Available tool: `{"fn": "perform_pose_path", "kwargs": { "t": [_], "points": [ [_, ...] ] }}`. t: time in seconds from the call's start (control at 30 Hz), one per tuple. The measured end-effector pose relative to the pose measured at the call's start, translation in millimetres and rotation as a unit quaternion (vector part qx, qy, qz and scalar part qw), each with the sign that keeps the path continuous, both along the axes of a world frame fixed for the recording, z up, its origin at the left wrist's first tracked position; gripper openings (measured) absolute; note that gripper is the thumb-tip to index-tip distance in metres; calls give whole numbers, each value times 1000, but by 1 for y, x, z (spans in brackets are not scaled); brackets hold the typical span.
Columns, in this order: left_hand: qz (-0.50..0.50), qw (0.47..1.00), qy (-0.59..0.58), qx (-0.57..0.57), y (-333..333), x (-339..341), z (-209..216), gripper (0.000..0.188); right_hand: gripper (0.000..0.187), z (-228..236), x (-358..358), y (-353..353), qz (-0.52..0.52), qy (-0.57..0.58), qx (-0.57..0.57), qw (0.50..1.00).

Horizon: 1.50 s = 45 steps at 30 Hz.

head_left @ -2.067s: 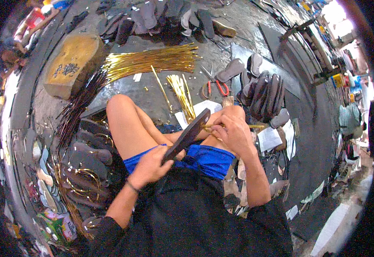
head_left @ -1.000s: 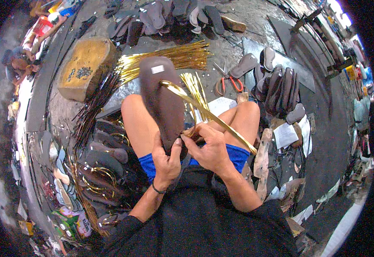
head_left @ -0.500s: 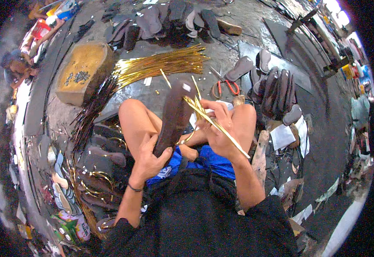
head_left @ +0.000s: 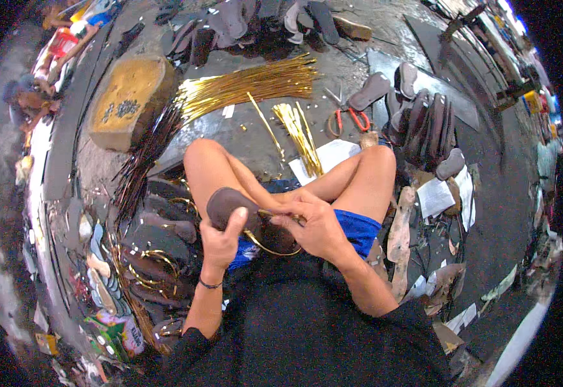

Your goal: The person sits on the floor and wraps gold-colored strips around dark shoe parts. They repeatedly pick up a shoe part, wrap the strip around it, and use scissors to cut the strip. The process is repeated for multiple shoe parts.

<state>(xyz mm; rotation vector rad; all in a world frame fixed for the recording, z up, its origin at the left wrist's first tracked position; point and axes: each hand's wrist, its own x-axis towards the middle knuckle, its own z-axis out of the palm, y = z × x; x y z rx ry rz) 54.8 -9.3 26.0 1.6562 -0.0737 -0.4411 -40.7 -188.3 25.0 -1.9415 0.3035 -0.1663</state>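
My left hand (head_left: 221,242) grips a dark brown sandal sole (head_left: 228,205) above my lap, thumb on top and fingers beneath. A thin gold strip (head_left: 274,250) curves out from the sole. At the sole's right side, the fingers of my right hand (head_left: 318,227) are pinched together by the strip; what lies between the fingertips is mostly hidden, but it appears to be the strip's end. Beyond my crossed legs lies a small bunch of cut gold strips (head_left: 299,135), partly over white paper (head_left: 334,157), with one loose strip (head_left: 266,126) to its left.
A long bundle of gold strips (head_left: 249,87) stretches across the floor. Left of it stands a worn block (head_left: 121,90) bearing small dark bits. Red-handled scissors (head_left: 349,121) and stacked dark soles (head_left: 423,129) sit at right. Finished-looking pieces with gold strips (head_left: 149,267) lie beside my left knee.
My right hand has let go of the gold strips, which now lie on the floor, and has come to the sole. The sole has been turned and drawn closer to my body.
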Motion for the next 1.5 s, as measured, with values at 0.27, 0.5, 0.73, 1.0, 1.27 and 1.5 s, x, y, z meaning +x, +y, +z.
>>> {"fn": "perform_pose_path", "kwargs": {
  "t": [0.27,0.5,0.73,1.0,1.27,1.5],
  "points": [
    [-196,979,26,57,2,9,22,42,14,21,2,4,-17,14,-57,998],
    [-223,972,-4,67,5,8,21,37,14,16,0,11,-51,-55,-87,993],
    [-232,967,-65,80,-5,5,26,30,13,11,2,12,-24,-67,-63,995],
    [-269,957,-59,92,1,10,20,37,23,2,-2,-4,39,-74,-1,996],
    [-120,992,-36,36,5,16,26,22,68,6,-12,-37,45,-94,-54,993],
    [-115,951,163,-235,-22,-61,4,37,27,-16,35,-74,-254,-144,-63,954]
  ]
}}
